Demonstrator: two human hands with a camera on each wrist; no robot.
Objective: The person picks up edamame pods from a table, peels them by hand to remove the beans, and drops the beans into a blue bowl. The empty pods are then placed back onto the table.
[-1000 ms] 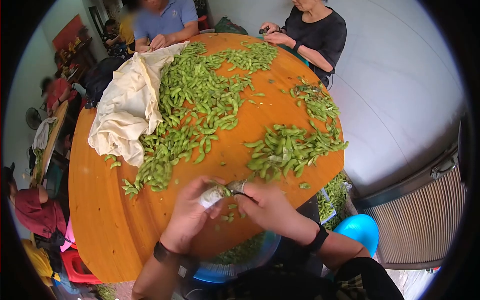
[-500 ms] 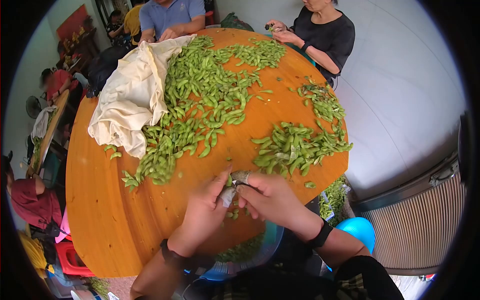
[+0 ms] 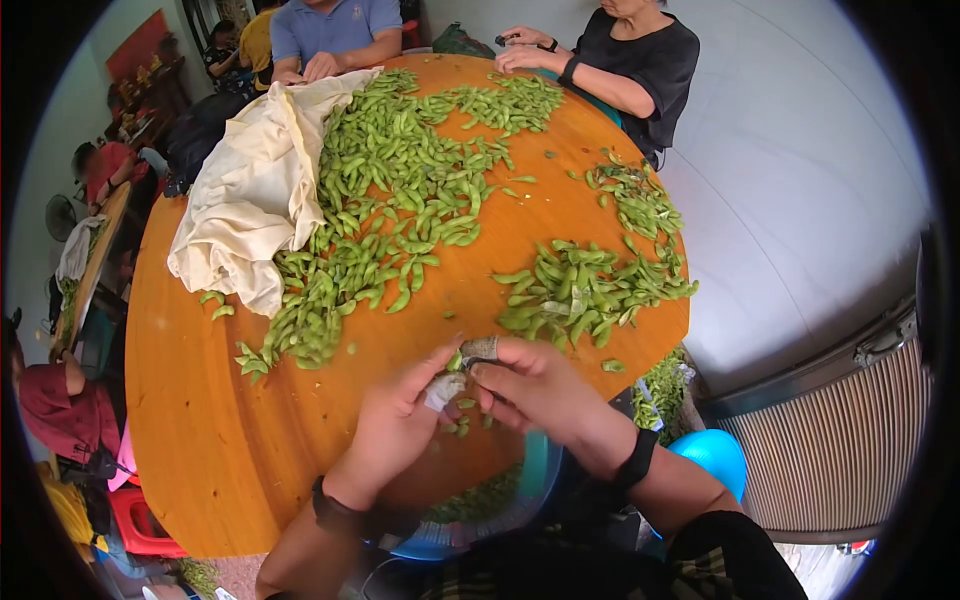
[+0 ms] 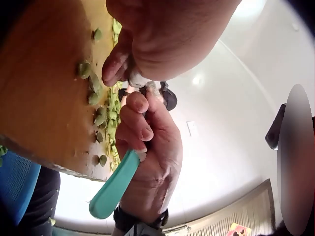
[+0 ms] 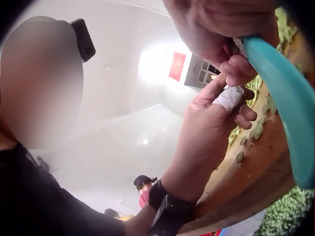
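Note:
Over the table's near edge, my left hand (image 3: 395, 420) pinches a green soybean pod (image 3: 455, 362) between thumb and index finger. White tape (image 5: 230, 98) wraps the left thumb. Right against it, my right hand (image 3: 545, 395) grips a tool with a teal handle (image 4: 116, 187); its working end is hidden among the fingers. A grey wrap (image 3: 480, 348) covers the right index fingertip. Small flat green pieces (image 4: 94, 83) lie on the wood beneath the hands.
A large pod heap (image 3: 400, 190) covers the round table (image 3: 220, 420) beside a cream cloth (image 3: 245, 190). Another pile (image 3: 575, 290) lies on the right. Below the near edge stands a blue basin (image 3: 540, 490) with green contents. Two people sit across the table.
My left hand has turned and come closer to the right hand, and the white-taped thumb now points upward. The person in black has lowered their hands toward the table.

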